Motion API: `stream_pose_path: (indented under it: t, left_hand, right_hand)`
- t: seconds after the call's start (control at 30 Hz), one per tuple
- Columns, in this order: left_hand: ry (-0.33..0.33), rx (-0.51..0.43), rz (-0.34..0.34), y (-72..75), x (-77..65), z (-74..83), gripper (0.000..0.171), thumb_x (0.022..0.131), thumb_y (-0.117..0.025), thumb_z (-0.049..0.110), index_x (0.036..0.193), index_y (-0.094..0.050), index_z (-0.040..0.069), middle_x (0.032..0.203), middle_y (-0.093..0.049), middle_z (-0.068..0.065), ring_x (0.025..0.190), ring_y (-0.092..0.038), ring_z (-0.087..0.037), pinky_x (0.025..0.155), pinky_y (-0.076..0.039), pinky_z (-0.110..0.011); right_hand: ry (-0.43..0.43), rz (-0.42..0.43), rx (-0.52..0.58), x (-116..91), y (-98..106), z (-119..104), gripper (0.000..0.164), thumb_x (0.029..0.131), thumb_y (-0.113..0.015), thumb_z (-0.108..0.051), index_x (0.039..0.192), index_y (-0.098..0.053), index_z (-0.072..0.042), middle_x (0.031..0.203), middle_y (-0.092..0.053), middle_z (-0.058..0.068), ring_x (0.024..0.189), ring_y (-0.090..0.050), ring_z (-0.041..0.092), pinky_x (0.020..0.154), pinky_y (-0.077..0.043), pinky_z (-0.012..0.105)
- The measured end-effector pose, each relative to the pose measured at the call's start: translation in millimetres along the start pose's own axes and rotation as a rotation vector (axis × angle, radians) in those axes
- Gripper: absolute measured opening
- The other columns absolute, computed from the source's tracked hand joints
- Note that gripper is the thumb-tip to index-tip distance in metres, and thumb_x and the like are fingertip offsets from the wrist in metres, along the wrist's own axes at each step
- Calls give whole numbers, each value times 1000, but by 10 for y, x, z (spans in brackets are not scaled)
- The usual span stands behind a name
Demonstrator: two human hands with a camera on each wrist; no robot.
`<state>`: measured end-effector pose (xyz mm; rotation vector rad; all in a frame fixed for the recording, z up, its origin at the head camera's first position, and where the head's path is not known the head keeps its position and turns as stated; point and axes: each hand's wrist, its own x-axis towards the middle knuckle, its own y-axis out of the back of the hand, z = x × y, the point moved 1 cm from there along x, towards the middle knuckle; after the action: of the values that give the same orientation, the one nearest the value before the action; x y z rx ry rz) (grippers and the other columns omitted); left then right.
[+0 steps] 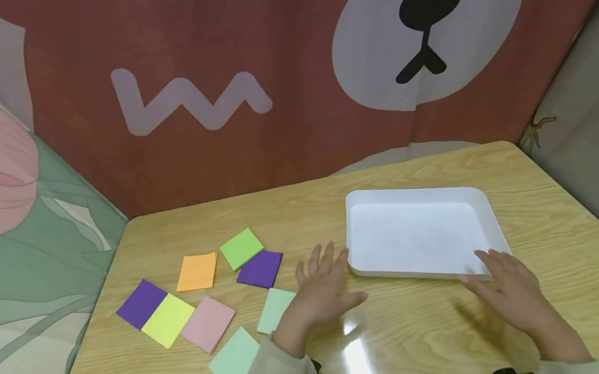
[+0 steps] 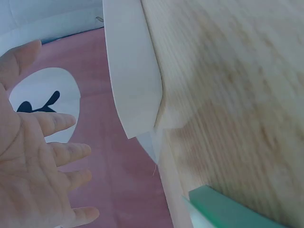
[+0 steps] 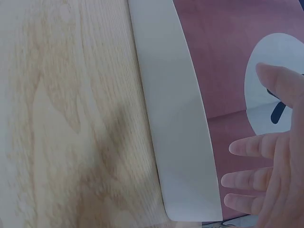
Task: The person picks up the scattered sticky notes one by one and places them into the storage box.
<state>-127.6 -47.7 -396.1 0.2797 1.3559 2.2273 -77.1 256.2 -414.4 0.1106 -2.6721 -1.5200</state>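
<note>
A white rectangular tray (image 1: pixel 420 227) lies on the wooden table, with nothing inside it. My left hand (image 1: pixel 320 293) hovers left of the tray's near corner, fingers spread and holding nothing; its palm shows in the left wrist view. My right hand (image 1: pixel 512 291) is held by the tray's near right corner, fingers extended and thumb apart, also holding nothing. Whether its fingertips touch the rim I cannot tell. Just beneath and left of my left hand lies a small mint-green sticky-note pad (image 1: pixel 275 308), partly hidden by the hand and wrist.
More sticky-note pads lie on the table's left: purple (image 1: pixel 141 304), yellow (image 1: pixel 169 320), pink (image 1: pixel 208 324), orange (image 1: pixel 197 271), green (image 1: pixel 242 248), another purple (image 1: pixel 261 269) and a larger mint one (image 1: pixel 235 362). A printed curtain (image 1: pixel 294 149) hangs behind the table's far edge.
</note>
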Motion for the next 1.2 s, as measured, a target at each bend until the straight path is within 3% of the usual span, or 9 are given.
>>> stream_pose_path:
  t: [0.53,1.2]
  left_hand:
    - [-14,-1,-40,-56,58,39,79,80,-51,53,139,-15,15,147,-5,-16,130,6,-33,98,1,-65]
    - [-23,8,-72,-130,129,81,77,81,-50,52,138,-18,12,146,-8,-18,130,4,-34,97,-2,-67]
  right_hand:
    - [-40,-27,26,-17,-4,64,65,90,-40,-40,126,-25,12,126,-20,46,115,-12,59,87,-11,74]
    - [-35,-14,9,-26,-12,92,64,90,-40,-40,125,-28,13,124,-24,46,113,-17,59,86,-15,74]
